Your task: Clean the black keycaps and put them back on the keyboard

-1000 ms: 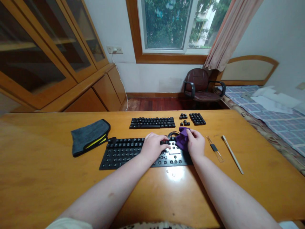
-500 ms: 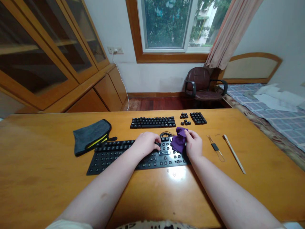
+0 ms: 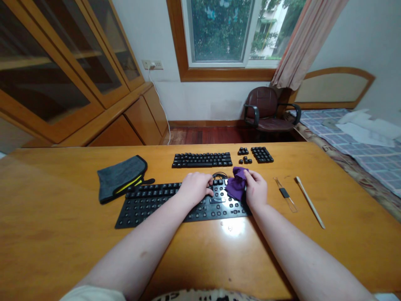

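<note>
A black keyboard [image 3: 169,204] lies across the desk in front of me. Keycaps sit along its upper rows, while bare switches show over much of the rest. Over its upper middle, my left hand [image 3: 196,187] is closed, thumb and fingers bent together at the keys. Something dark is between the fingertips, too small to name. A crumpled purple cloth [image 3: 235,187] rests over the right end of the keyboard. My right hand [image 3: 257,190] is closed on the cloth's right edge, pinching it between thumb and fingers.
Loose keycaps [image 3: 201,159] stand in rows behind the keyboard, with a number-pad block [image 3: 262,154] to their right. At the left lies a folded grey cloth [image 3: 120,177]. A wire keycap puller [image 3: 284,193] and a pale brush [image 3: 310,202] lie at the right.
The whole view has shifted slightly. Both hands stay almost in place, the left one still at the keys and the right one still holding the purple cloth.
</note>
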`<control>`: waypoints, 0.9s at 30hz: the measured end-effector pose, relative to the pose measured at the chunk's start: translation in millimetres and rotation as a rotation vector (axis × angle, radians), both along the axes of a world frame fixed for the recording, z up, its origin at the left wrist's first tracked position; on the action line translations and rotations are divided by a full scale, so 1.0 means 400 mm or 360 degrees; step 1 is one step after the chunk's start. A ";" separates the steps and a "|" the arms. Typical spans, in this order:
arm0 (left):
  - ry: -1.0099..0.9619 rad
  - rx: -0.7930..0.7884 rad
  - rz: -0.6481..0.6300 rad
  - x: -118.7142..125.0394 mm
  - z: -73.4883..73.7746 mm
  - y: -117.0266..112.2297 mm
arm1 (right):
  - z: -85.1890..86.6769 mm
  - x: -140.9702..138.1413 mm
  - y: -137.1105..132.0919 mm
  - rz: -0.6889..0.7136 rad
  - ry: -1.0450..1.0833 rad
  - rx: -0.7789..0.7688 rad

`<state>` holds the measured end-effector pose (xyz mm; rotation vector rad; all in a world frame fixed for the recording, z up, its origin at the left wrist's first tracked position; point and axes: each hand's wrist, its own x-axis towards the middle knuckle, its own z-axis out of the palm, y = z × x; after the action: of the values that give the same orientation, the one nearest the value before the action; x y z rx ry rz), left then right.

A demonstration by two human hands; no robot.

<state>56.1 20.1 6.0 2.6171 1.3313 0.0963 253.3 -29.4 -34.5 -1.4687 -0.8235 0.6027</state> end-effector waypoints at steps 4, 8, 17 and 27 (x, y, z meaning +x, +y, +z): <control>0.0074 0.0070 -0.0070 0.002 0.012 -0.006 | -0.001 0.000 0.000 0.0009 0.0009 -0.0011; 0.0123 0.0075 -0.0070 0.003 0.021 -0.010 | 0.000 -0.001 0.001 0.0012 0.0020 -0.0015; 0.0069 -0.0096 -0.0044 -0.009 0.014 0.002 | -0.013 0.002 0.005 0.0030 0.0075 0.0009; 0.0123 0.0031 -0.0050 0.003 0.017 -0.019 | -0.002 0.000 0.002 0.0050 0.0067 -0.0012</control>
<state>57.2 12.7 12.8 2.6825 1.3191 0.0034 253.1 -28.6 -35.3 -1.4476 -0.8136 0.6587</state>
